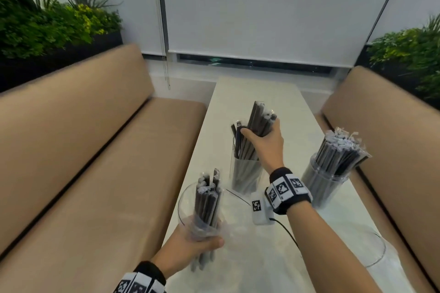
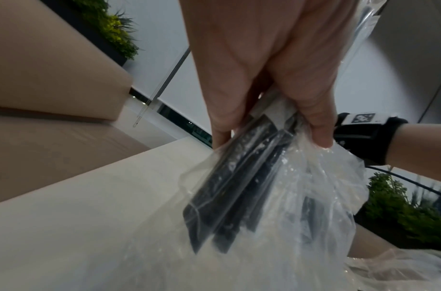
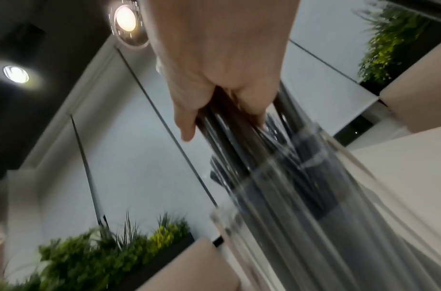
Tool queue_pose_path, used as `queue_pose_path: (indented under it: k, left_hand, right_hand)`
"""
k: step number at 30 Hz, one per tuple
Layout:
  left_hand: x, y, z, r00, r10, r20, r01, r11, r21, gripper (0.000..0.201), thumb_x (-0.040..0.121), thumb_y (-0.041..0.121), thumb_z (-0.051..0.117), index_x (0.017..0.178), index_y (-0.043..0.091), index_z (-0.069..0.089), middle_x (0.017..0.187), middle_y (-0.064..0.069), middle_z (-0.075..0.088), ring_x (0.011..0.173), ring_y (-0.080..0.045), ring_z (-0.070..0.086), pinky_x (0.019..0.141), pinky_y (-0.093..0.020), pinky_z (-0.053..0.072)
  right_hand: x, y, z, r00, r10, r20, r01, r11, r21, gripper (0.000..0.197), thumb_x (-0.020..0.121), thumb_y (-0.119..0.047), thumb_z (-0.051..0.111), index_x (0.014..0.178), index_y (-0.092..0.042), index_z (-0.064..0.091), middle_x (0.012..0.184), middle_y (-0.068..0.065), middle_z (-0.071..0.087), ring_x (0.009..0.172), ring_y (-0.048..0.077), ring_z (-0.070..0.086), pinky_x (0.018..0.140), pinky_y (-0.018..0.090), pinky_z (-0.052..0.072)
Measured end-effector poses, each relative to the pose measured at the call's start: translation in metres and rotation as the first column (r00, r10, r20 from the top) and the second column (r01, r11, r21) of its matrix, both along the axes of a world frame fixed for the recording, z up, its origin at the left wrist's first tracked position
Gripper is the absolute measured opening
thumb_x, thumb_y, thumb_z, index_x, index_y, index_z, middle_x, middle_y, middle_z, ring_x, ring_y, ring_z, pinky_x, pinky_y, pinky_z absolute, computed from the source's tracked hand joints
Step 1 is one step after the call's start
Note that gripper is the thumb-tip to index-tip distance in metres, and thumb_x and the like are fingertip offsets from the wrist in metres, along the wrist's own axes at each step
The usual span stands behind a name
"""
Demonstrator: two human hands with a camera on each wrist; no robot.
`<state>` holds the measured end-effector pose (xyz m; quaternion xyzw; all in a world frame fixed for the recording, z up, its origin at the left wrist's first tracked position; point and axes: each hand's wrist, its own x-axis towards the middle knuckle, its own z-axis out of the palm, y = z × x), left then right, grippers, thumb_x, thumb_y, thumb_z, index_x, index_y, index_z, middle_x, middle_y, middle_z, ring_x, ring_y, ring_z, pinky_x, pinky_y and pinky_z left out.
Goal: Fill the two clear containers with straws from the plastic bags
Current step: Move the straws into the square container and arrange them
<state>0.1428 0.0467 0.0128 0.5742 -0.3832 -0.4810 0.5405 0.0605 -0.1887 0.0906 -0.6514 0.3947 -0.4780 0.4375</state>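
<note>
My left hand [image 1: 190, 248] grips a clear plastic bag [image 1: 204, 231] with a bundle of black wrapped straws [image 1: 206, 200] standing up in it, at the table's near left edge; in the left wrist view my left hand [image 2: 269, 126] squeezes the bag [image 2: 276, 196] around the straws [image 2: 229, 187]. My right hand [image 1: 263, 144] grips a bunch of straws [image 1: 258, 119] whose lower ends stand in the middle clear container [image 1: 245, 177]. From the right wrist view, my right hand [image 3: 214, 110] holds those straws [image 3: 239, 149] above the container [image 3: 301, 206]. A second clear container [image 1: 326, 183] at the right is packed with straws.
The narrow white table [image 1: 257, 93] runs between two tan benches [image 1: 83, 150] [image 1: 392, 131]. An empty crumpled clear bag [image 1: 371, 247] lies at the table's near right. Planters with greenery [image 1: 47, 24] stand behind both benches. Window blinds [image 1: 262, 7] close the far end.
</note>
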Motion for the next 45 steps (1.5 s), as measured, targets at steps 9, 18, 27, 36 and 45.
queue_pose_path:
  k: [9,18,27,36,45]
  left_hand:
    - [0.010,-0.007,0.012,0.999,0.032,0.028,-0.031,0.999,-0.043,0.032,0.063,0.046,0.084,0.088,0.032,0.070,0.082,-0.040,0.059,0.073,-0.066,0.054,0.073,-0.067,0.046]
    - [0.010,-0.028,0.031,0.989,0.081,0.121,-0.061,0.985,-0.158,0.008,0.076,0.015,0.074,0.082,0.021,0.074,0.087,-0.015,0.074,0.082,-0.028,0.070,0.076,-0.035,0.056]
    - [-0.013,-0.035,0.017,0.963,-0.038,0.265,0.081,0.985,-0.151,0.032,0.083,0.004,0.072,0.105,0.025,0.065,0.097,0.006,0.076,0.095,-0.007,0.071,0.077,-0.022,0.055]
    - [-0.012,-0.026,0.018,0.945,-0.144,0.293,0.167,0.984,-0.055,0.013,0.089,0.018,0.067,0.099,0.016,0.060,0.065,0.016,0.068,0.055,0.005,0.060,0.051,-0.006,0.041]
    - [-0.013,-0.021,0.014,0.921,-0.129,0.366,0.163,0.985,-0.062,0.048,0.098,0.044,0.037,0.092,0.010,0.070,0.065,-0.014,0.062,0.053,-0.020,0.055,0.053,-0.028,0.046]
  right_hand:
    - [-0.040,-0.010,0.058,0.984,0.029,-0.178,-0.062,0.981,-0.182,0.080,0.082,-0.023,0.078,0.146,-0.024,0.030,0.142,0.015,0.049,0.127,0.024,0.050,0.104,0.036,0.043]
    - [-0.062,0.085,0.027,0.934,0.275,-0.228,-0.276,0.961,0.029,0.054,0.084,-0.047,0.069,0.131,-0.026,0.053,0.120,-0.008,0.066,0.103,0.004,0.065,0.084,0.019,0.055]
    - [-0.026,0.136,-0.023,0.938,0.335,-0.087,-0.318,0.934,0.160,0.028,0.077,-0.030,0.081,0.075,-0.022,0.054,0.064,-0.011,0.053,0.059,0.000,0.053,0.060,0.016,0.045]
    - [-0.041,0.127,-0.012,0.945,0.252,0.211,-0.307,0.904,0.298,0.021,0.081,-0.017,0.080,0.095,-0.006,0.068,0.075,-0.005,0.065,0.066,0.002,0.061,0.063,0.014,0.050]
    - [-0.059,0.102,0.018,0.963,0.169,0.212,-0.218,0.946,0.240,0.017,0.090,-0.002,0.061,0.076,-0.011,0.061,0.067,0.005,0.060,0.060,0.012,0.057,0.066,0.027,0.049]
